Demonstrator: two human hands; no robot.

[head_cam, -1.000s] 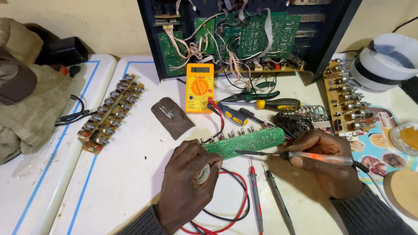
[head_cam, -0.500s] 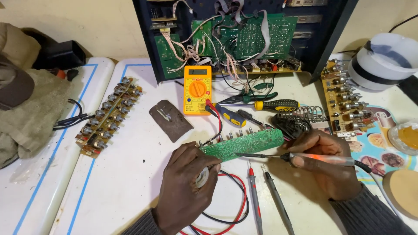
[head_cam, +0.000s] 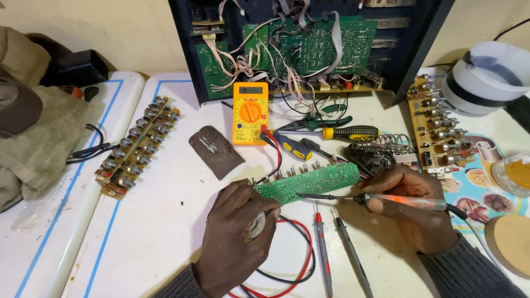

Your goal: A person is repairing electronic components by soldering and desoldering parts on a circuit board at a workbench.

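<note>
While leaning over the white desk (head_cam: 165, 232), holding a long green circuit board (head_cam: 312, 185) between both hands, tilted on its far edge, the solder side facing up. Left hand (head_cam: 234, 237): closed tight, thumb and fingertips pinching the left end of the board, with a small pale roll (head_cam: 257, 225), probably solder wire, tucked inside the curled fingers. Right hand (head_cam: 411, 212): wrapped as on a pen around a soldering iron (head_cam: 406, 201) with a glowing orange handle, its tip lying on the board's middle or just above it; cannot tell which.

Board located near the middle of the desk, just in front of a yellow multimeter (head_cam: 250, 112), two screwdrivers and green pliers, and beside the coiled iron stand (head_cam: 386, 144). Red and black probes (head_cam: 322, 248) lying loose under the hands, touching nothing on the board.

About progress, judging only from the layout: well into the work, not near the end. Already done: dark chassis (head_cam: 309, 49) opened, its inner boards and wires exposed, and three boards taken out, namely the green one and two knob boards, one at the left (head_cam: 135, 146) and one at the right (head_cam: 436, 132). Now in hand: work with the hot iron on one spot of the green board. Left, it seems: all boards out of the chassis, nothing reassembled. Impossible to see which joints are finished.
</note>
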